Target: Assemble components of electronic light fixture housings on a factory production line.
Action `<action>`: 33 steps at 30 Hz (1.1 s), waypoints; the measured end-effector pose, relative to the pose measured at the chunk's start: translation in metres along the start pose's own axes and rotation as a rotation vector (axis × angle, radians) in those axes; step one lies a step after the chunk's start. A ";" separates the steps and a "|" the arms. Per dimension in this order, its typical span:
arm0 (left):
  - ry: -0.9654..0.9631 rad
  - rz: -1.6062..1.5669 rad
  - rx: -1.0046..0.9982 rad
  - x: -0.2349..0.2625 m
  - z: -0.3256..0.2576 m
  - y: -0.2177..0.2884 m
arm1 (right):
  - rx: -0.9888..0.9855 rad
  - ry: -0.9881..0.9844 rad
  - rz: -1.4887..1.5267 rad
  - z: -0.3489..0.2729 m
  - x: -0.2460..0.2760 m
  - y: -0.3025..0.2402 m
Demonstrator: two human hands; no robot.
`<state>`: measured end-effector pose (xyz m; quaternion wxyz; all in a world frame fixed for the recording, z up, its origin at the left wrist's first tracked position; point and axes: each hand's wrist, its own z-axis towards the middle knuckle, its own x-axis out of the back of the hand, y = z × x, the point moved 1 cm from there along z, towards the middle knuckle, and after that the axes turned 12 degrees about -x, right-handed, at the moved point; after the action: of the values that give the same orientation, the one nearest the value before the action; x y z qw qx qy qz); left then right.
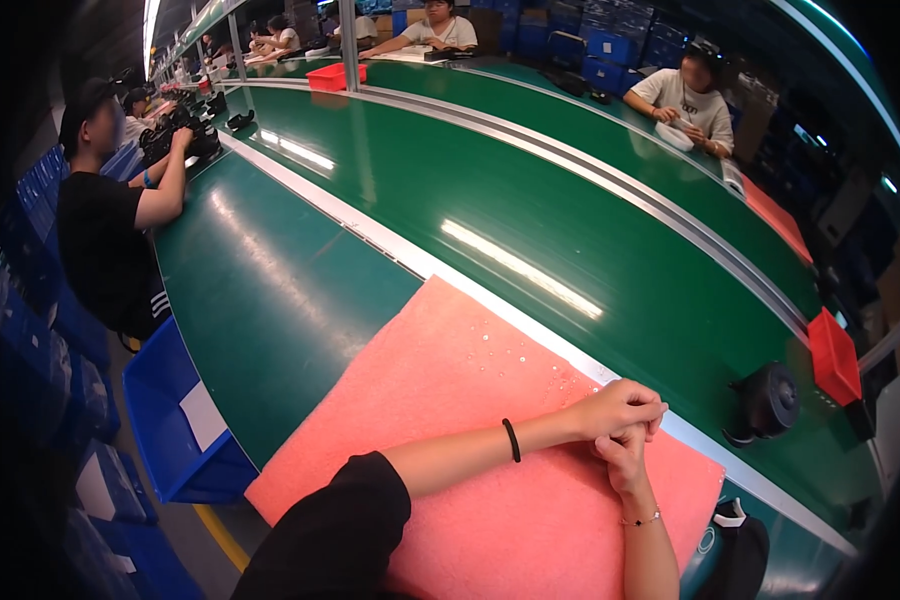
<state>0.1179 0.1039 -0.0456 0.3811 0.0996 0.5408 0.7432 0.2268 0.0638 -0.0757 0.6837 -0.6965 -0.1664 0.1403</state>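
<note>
My left hand (615, 410) and my right hand (625, 458) are brought together over the right part of a pink foam-like mat (450, 400). The left one lies on top, its fingers curled; the right one is bent up against it from below, also closed. What is between the fingers, if anything, is hidden. A black band circles my left wrist and a thin bracelet my right. Several tiny clear round pieces (523, 360) are scattered on the mat beyond my left forearm.
A green conveyor belt (410, 190) runs past the mat behind a pale metal rail. On it sit a black rounded device (767, 402) and a red bin (832, 357). A blue crate (170, 420) stands at the left. A black item (740, 555) lies at lower right. Several people work around the line.
</note>
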 end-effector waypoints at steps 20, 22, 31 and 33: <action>0.102 0.214 -0.020 0.014 -0.008 -0.002 | 0.053 -0.055 -0.132 0.005 -0.013 -0.010; 0.134 0.125 -0.007 0.016 -0.007 -0.008 | 0.025 -0.078 -0.127 0.008 -0.012 -0.001; -0.138 -0.232 0.353 0.019 0.003 0.004 | 0.128 -0.140 0.011 0.004 -0.023 -0.019; -0.142 -0.201 0.346 0.018 0.001 0.000 | 0.100 -0.114 -0.014 0.004 -0.024 -0.019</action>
<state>0.1060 0.1162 -0.0498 0.4677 0.1614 0.6392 0.5888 0.2029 0.0573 -0.0572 0.7081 -0.6511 -0.2027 0.1830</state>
